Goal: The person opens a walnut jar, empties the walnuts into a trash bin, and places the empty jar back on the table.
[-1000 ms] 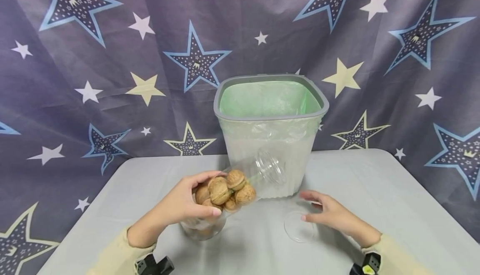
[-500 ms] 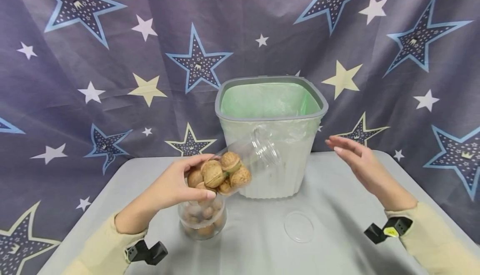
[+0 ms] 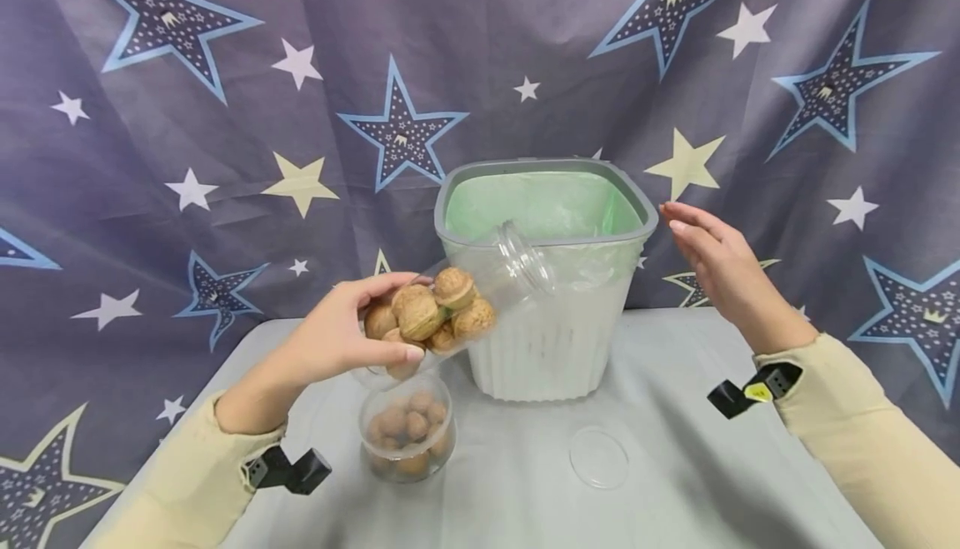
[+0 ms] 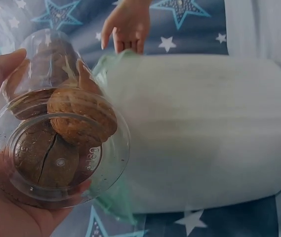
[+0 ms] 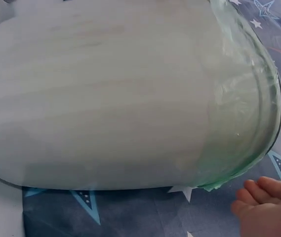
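Observation:
My left hand (image 3: 337, 336) grips a clear plastic jar (image 3: 510, 270) near its base, tilted with its open mouth toward the upper right. Several walnuts (image 3: 420, 312) lie inside it, toward the base; in the left wrist view the jar's round bottom (image 4: 56, 155) faces the camera. The jar's mouth is in front of the rim of a trash bin (image 3: 547, 332) lined with a green bag. Beside the bin's right rim, my right hand (image 3: 723, 270) is raised with fingers extended, holding nothing; the right wrist view has its fingers (image 5: 263, 192) just off the bag's edge.
Below the left hand stands an uncovered clear container (image 3: 407, 428) with several walnuts in it. A round transparent lid (image 3: 598, 457) lies flat on the grey table (image 3: 517, 491). Behind the bin hangs a star-patterned curtain (image 3: 300, 132).
The left hand has lifted the jar of walnuts, moving slightly left, and the lower container now shows fully. My right hand has left the area by the lid and risen beside the bin's rim.

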### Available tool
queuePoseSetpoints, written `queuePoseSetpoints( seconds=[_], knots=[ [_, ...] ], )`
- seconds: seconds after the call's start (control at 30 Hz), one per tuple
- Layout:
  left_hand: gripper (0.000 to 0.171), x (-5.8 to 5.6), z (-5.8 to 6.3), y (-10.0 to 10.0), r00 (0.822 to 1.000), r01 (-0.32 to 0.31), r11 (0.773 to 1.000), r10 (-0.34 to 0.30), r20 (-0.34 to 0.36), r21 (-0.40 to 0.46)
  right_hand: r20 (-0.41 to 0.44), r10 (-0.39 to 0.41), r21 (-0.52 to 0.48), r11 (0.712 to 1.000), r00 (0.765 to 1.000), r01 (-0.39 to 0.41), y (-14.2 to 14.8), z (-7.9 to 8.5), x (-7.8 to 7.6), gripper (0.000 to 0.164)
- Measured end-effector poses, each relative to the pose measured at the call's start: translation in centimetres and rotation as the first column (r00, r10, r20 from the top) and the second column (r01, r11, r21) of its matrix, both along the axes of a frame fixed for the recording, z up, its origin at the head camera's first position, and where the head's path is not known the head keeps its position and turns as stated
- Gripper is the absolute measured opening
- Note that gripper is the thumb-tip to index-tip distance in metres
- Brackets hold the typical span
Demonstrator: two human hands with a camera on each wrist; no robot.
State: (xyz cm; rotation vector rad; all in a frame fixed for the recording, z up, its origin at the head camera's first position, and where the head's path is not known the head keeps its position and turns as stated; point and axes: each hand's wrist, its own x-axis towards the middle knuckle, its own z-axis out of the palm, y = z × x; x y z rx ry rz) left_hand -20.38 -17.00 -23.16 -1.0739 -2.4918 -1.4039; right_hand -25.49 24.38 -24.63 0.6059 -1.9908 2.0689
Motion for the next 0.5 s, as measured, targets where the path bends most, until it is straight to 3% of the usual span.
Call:
queuePoseSetpoints(
  seconds=[0.27,0.5],
  knots=[
    [0.06,-1.9,1.5,-1.0,0.998,-0.049,0.998,0.047,-0.048,-0.032,0.012,-0.01,0.063,0.998,1.0,0.009,-0.4,1.2,-1.2,0.062],
    [0.059,-3.3,2.9,-1.4,0.994,-0.065,0.997,0.06,-0.093,-0.049,0.043,-0.018,0.05,0.999,0.999,0.016,-0.9,1.2,-2.4,0.064]
  ],
)
